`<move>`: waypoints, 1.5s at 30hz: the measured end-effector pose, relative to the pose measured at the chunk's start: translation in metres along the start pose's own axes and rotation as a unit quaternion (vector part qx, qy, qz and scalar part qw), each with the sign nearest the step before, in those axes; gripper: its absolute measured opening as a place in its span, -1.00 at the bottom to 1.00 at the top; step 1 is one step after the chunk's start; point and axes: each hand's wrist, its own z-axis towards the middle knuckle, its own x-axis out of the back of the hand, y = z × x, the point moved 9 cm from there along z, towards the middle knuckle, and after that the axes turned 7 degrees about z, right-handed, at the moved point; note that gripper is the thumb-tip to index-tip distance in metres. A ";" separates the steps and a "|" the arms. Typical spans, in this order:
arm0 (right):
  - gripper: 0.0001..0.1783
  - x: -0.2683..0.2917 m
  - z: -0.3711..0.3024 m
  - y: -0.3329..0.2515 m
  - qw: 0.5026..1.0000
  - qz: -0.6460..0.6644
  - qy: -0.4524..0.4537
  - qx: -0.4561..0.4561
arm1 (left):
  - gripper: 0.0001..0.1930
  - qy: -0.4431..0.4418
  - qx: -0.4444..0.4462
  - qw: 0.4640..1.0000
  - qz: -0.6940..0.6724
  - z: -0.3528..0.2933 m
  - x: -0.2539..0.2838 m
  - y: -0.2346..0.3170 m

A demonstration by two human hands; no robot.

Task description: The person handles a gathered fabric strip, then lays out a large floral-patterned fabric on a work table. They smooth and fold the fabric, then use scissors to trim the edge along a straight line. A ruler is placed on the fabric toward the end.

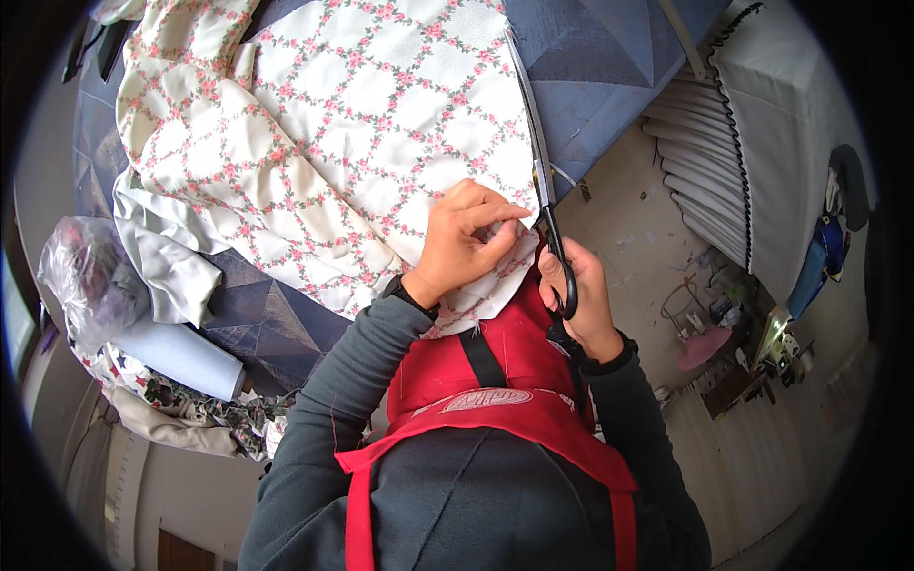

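White fabric with a pink rose lattice print [400, 105] is spread over the table and hangs past its near edge toward my lap. My left hand [466, 236] rests on it near the right edge, fingers curled and thumb and forefinger closed at the cloth. My right hand [586, 295] is wrapped round the black handles of long metal scissors [542, 157]. Their blades point away from me and lie along the fabric's right edge, nearly closed. The cloth under my left palm is hidden.
The table has a blue-grey triangle-patterned cover [609, 57]. Bunched floral cloth and a white cloth [167, 257] lie left. Beyond them are a clear plastic bag [90, 276] and a light blue roll [186, 357]. A pleated white drape [705, 171] hangs right; clutter stands on the floor.
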 end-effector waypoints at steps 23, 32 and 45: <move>-0.64 0.038 0.065 -0.170 0.836 -0.422 0.178 0.302 | -0.78 0.107 -0.051 0.962 0.244 0.121 0.054 0.022; -0.78 -0.018 0.106 -0.194 0.847 -0.372 0.106 0.365 | -0.91 0.060 0.069 0.993 0.068 0.134 0.062 -0.025; -0.88 -0.039 0.177 -0.147 0.985 -0.148 -0.049 0.070 | -0.90 0.037 0.073 0.995 0.058 0.136 0.065 -0.024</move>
